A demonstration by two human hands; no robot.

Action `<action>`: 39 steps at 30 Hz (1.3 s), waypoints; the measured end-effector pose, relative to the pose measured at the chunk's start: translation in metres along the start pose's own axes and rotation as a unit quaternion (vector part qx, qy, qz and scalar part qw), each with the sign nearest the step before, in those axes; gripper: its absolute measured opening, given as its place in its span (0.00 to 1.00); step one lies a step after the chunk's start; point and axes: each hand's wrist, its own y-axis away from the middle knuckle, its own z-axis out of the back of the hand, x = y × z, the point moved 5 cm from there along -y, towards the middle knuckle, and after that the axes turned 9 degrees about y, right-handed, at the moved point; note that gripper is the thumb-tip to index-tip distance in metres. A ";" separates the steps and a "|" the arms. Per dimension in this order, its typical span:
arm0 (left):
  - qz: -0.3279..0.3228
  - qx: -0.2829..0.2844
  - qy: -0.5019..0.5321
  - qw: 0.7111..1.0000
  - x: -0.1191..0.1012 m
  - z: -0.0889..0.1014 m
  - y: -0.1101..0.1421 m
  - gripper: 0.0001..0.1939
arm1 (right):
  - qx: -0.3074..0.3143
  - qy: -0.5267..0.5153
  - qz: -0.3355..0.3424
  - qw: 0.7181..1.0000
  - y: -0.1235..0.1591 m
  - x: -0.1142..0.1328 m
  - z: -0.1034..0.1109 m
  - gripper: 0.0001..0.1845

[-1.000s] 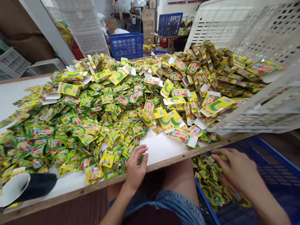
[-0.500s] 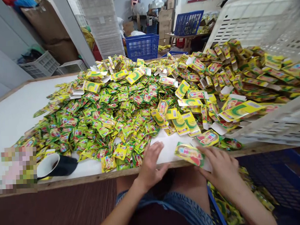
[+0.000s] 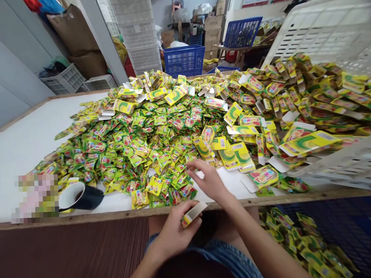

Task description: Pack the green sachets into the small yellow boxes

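Observation:
My left hand [image 3: 179, 224] is closed around a small yellow printed carton [image 3: 192, 215] at the table's front edge. The carton's near end is open and its white flap points right. Ahead and to the right, my right hand [image 3: 206, 179] reaches over the edge of a heap of small green-and-yellow sachets [image 3: 161, 156]. Its fingers are stretched forward with the thumb a little apart, and nothing shows between them. Whether the fingertips touch a sachet is hard to make out. Several yellow cartons [image 3: 242, 157] lie right of that hand, some with flaps open.
A dark mug [image 3: 92, 198] with a pale inside stands at the table's front left. A white plastic crate [image 3: 335, 170] lies tipped on the right, cartons spilling from it. Below the table edge at right, a blue crate [image 3: 343, 214] holds filled packs. A wooden rim [image 3: 115, 216] borders the white tabletop.
The carton has passed from my right hand to my left, which has closed on it and come back to the edge. My right hand has moved left to the sachets. The view has shifted slightly.

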 end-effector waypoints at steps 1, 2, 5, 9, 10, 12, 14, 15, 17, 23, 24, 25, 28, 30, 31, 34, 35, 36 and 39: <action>0.005 0.012 0.015 1.000 -0.004 -0.002 0.005 0.12 | 0.024 0.003 0.026 0.999 -0.006 0.010 -0.015 0.08; 0.011 0.027 0.028 0.999 -0.009 -0.004 0.009 0.12 | 0.051 0.017 0.050 0.997 -0.010 0.021 -0.031 0.08; 0.025 0.082 0.041 0.995 -0.026 -0.007 0.018 0.12 | 0.100 0.112 0.057 0.987 -0.016 0.043 -0.075 0.13; 0.020 0.087 0.041 0.995 -0.037 -0.001 0.024 0.12 | 0.088 0.210 -0.017 0.974 -0.014 0.047 -0.109 0.22; 0.016 0.078 0.044 0.996 -0.035 0.003 0.025 0.12 | 0.085 0.203 -0.027 0.975 -0.013 0.046 -0.112 0.21; 0.014 0.053 0.055 0.997 -0.028 0.013 0.028 0.12 | 0.076 0.148 -0.041 0.985 -0.010 0.043 -0.110 0.15; 0.022 0.001 0.087 0.996 -0.014 0.027 0.029 0.12 | 0.066 0.046 -0.063 0.995 -0.008 0.035 -0.099 0.09; 0.026 -0.042 0.111 0.993 -0.006 0.035 0.028 0.13 | 0.059 -0.015 -0.079 0.995 -0.006 0.031 -0.091 0.07; 0.029 -0.187 0.164 0.968 0.010 0.056 0.027 0.18 | 0.041 -0.126 -0.112 0.985 -0.003 0.020 -0.073 0.09; 0.083 -0.252 0.309 0.913 0.029 0.057 -0.006 0.27 | 0.071 -0.271 -0.140 0.950 0.012 0.004 -0.045 0.15; 0.081 -0.245 0.319 0.912 0.028 0.056 -0.011 0.27 | 0.079 -0.286 -0.145 0.944 0.015 0.001 -0.043 0.16; 0.077 -0.244 0.325 0.910 0.026 0.055 -0.015 0.27 | 0.084 -0.302 -0.152 0.937 0.019 -0.004 -0.042 0.17; 0.076 -0.253 0.337 0.903 0.024 0.058 -0.019 0.26 | 0.093 -0.342 -0.180 0.918 0.029 -0.020 -0.037 0.20; 0.088 -0.242 0.342 0.904 0.025 0.056 -0.019 0.25 | 0.082 -0.359 -0.198 0.908 0.034 -0.031 -0.034 0.20; 0.102 -0.226 0.340 0.907 0.026 0.053 -0.019 0.24 | 0.073 -0.370 -0.207 0.903 0.035 -0.035 -0.033 0.20; 0.140 -0.187 0.305 0.923 0.030 0.042 -0.021 0.23 | 0.062 -0.396 -0.221 0.889 0.036 -0.038 -0.032 0.20; 0.143 -0.187 0.289 0.928 0.030 0.039 -0.022 0.23 | 0.061 -0.400 -0.224 0.887 0.036 -0.037 -0.032 0.20; 0.139 -0.193 0.274 0.932 0.031 0.037 -0.023 0.22 | 0.058 -0.403 -0.227 0.885 0.036 -0.035 -0.032 0.20; 0.122 -0.204 0.239 0.942 0.031 0.033 -0.026 0.21 | 0.053 -0.418 -0.236 0.876 0.037 -0.031 -0.033 0.22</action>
